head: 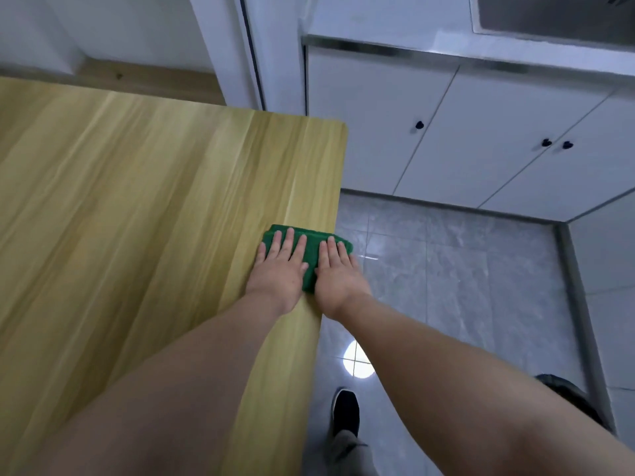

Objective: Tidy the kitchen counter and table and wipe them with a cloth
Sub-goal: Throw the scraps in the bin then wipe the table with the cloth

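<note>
Head view, the only one.

Cloth (311, 254): green, folded into a thick pad, lying on the table (154, 183) at its right edge. Its right corner looks to hang slightly past that edge.

Left hand (278, 269) and right hand (338, 280): side by side on the cloth, palms down, fingers straight and spread. They press, nothing is gripped. The right hand sits partly over the table edge.

Handling, as a judgement:
- The cloth is soft, light and limp, with no breakage risk.
- Flat palm pressure suits wiping, and the fold gives bulk to push against.
- On the smooth laminate top it should slide easily, but it may bunch or unfold if pushed from one corner.
- To lift it, pinching the folded edge nearest the wrists keeps the layers together.
- An edge pass could drag it off onto the floor (446, 286).

Containers:
- None on the visible table top.
- Cabinets (481, 149) under the counter (412, 51) have their doors closed, so the contents are hidden.
- There is a dark recess top right, possibly a sink. Cannot tell what it holds, if anything.
</note>
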Demonstrator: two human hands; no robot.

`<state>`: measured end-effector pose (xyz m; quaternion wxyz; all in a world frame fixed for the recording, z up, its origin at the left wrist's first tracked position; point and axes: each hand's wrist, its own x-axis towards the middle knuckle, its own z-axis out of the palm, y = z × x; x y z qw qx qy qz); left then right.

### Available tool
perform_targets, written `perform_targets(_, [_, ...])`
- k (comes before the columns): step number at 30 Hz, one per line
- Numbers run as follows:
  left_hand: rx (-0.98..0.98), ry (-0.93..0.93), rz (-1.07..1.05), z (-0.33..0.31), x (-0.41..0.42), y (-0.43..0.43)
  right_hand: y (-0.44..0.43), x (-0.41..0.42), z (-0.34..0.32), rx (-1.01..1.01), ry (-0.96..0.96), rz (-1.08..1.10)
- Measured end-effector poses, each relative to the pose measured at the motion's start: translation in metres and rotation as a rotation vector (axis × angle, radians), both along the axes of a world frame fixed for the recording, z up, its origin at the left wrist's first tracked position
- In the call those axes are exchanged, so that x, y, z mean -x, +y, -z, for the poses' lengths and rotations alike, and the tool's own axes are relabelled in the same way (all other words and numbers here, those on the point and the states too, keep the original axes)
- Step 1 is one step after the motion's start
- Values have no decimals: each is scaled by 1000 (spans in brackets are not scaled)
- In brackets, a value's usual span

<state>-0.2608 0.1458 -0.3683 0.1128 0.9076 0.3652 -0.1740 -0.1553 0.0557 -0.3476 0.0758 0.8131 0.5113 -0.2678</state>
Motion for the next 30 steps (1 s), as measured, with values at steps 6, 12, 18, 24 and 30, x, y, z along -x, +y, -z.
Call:
perform_targets(6, [-42, -13, -32, 4, -80, 80, 79, -81, 5, -77, -5, -15])
perform_targets(12, [-50, -5, -27, 7, -148, 153, 151, -142, 17, -126, -36, 7])
perform_targets(18, [-41, -16, -16, 9, -187, 203, 201, -182, 20, -140, -34, 31])
perform_targets(24, [-43, -32, -17, 6, -211, 242, 244, -205, 16, -161, -28, 50])
perform_targets(30, [-73, -66, 4, 10, -218, 267, 268, -206, 16, -183, -41, 103])
